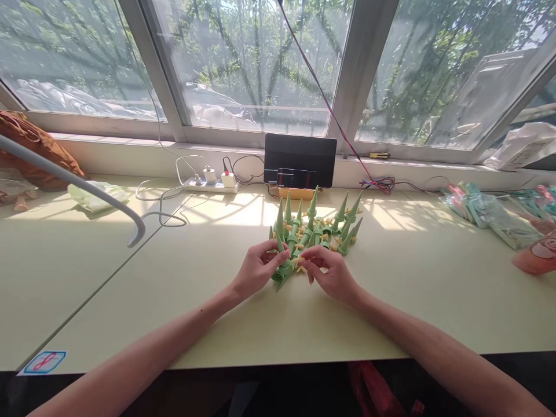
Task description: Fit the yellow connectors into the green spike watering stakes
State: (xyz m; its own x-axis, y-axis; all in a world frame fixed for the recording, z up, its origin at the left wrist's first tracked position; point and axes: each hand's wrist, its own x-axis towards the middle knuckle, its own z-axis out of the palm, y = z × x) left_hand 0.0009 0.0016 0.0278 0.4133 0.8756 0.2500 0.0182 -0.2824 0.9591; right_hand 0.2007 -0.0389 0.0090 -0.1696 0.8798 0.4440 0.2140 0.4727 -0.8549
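Observation:
My left hand (256, 269) is closed on a green plastic watering spike (279, 240), its pointed end up between thumb and fingers. From the right, my right hand (333, 275) pinches a small yellow valve (297, 261) at the side of that spike. Whether the valve is fully seated in it I cannot tell. Just behind both hands lies a cluster of more green spikes (313, 209), several pointing upward and others tilted. Small yellow valves stick out among them. Part of the cluster is hidden by my fingers.
Behind the cluster a black tablet (299, 152) leans upright, with a phone (297, 178) in front on a stand. A power strip (212, 184) with plugs and cables sits to its left. A grey curved bar (78, 182) crosses the left. Plastic-wrapped packets (490, 214) lie right.

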